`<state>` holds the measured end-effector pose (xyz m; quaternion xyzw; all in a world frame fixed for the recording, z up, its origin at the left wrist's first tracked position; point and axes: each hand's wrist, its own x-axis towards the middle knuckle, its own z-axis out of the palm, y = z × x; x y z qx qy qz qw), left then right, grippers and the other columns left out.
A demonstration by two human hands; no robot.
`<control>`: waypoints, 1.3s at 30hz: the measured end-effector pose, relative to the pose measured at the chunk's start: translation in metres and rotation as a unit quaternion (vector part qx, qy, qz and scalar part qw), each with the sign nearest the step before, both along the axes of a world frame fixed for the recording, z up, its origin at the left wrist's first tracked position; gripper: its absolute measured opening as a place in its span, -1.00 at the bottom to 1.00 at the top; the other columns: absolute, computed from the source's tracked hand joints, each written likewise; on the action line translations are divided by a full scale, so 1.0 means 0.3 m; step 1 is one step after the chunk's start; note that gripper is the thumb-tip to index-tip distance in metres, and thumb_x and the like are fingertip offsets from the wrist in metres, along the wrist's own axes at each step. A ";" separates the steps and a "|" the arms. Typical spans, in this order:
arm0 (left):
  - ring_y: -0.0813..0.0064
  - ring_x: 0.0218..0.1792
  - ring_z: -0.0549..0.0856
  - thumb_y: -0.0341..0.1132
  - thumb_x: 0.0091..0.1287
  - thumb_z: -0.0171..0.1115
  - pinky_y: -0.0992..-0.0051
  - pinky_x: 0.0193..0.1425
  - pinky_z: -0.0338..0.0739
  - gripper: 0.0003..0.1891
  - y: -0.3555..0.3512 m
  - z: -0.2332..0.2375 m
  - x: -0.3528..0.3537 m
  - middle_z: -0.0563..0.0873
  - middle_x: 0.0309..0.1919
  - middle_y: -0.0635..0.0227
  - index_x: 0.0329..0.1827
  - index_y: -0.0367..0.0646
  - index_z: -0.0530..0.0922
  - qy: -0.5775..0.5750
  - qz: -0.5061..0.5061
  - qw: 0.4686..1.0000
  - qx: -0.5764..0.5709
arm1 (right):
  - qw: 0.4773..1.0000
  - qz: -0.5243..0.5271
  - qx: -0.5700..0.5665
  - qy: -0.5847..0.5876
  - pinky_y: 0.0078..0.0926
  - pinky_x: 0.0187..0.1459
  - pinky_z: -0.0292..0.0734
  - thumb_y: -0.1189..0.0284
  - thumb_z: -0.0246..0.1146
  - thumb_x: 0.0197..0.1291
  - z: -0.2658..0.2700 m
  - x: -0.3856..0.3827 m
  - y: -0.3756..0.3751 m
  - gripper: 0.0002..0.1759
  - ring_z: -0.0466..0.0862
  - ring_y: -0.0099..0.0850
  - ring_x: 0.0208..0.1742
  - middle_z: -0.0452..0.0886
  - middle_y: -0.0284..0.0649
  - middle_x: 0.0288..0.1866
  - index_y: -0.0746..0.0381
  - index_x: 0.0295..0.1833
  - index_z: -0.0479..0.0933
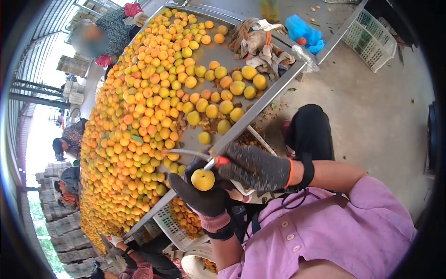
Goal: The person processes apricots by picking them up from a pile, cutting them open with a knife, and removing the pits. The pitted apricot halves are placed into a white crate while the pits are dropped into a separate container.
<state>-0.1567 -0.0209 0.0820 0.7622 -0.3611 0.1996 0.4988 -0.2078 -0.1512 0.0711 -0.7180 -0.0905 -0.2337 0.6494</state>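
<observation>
My left hand (204,195), in a dark glove with a pink cuff, is closed around a yellow apricot (203,180). Above it, my right hand (255,167), in a worn grey glove, grips a small knife (216,162) with a red part by the fingers and a metal tip right at the fruit. From the same fist a thin curved strip (188,152) sticks out over the table's metal edge. Just beyond both hands lies a big heap of apricots (139,125), yellow to orange, on the metal table (197,138).
Crumpled cloths (265,49) and a blue plastic bag (304,35) lie at the table's corner. Below the edge stand a crate (169,223) of cut fruit and a white bucket (193,265). Another crate (369,39) is on the floor. Several people work around the table.
</observation>
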 end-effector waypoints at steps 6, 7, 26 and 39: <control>0.40 -0.28 0.66 -0.65 0.18 0.11 0.48 -0.17 0.60 -0.59 0.091 -0.023 -0.065 0.63 -0.14 0.08 0.12 -0.32 0.38 0.207 0.002 0.976 -0.071 | 0.980 -0.024 -0.147 0.135 -0.16 -0.55 0.35 0.21 0.10 0.27 0.062 -0.136 0.115 -0.69 0.55 -0.02 -0.52 0.51 0.03 -0.49 0.28 -0.21 0.42; 0.41 -0.31 0.66 -0.58 0.20 0.09 0.51 -0.19 0.59 -0.72 0.092 -0.021 -0.082 0.65 -0.20 0.15 0.00 -0.33 0.46 0.240 0.020 0.965 -0.106 | 0.970 -0.047 -0.214 0.105 -0.19 -0.55 0.38 0.21 0.13 0.24 0.060 -0.151 0.134 -0.69 0.55 -0.04 -0.53 0.50 -0.02 -0.52 0.28 -0.23 0.42; 0.55 -0.53 0.44 0.20 0.38 -0.33 0.61 -0.43 0.29 -0.39 0.156 0.089 -0.138 0.46 -0.60 0.33 -0.56 -0.17 0.33 0.276 0.143 0.926 -0.214 | 0.939 -0.065 -0.321 0.107 -0.30 -0.60 0.46 0.15 0.21 0.15 0.098 -0.147 0.299 -0.67 0.57 -0.15 -0.63 0.51 -0.09 -0.62 0.23 -0.36 0.47; 0.44 -0.42 0.58 -0.28 0.41 -0.03 0.47 -0.33 0.54 -0.58 0.291 0.014 -0.059 0.59 -0.33 0.15 0.23 -0.25 0.13 0.085 0.114 0.978 -0.154 | 0.949 0.015 -0.284 0.139 -0.31 -0.61 0.44 0.20 0.10 0.27 0.127 -0.064 0.374 -0.65 0.58 -0.21 -0.61 0.50 -0.09 -0.59 0.30 -0.33 0.41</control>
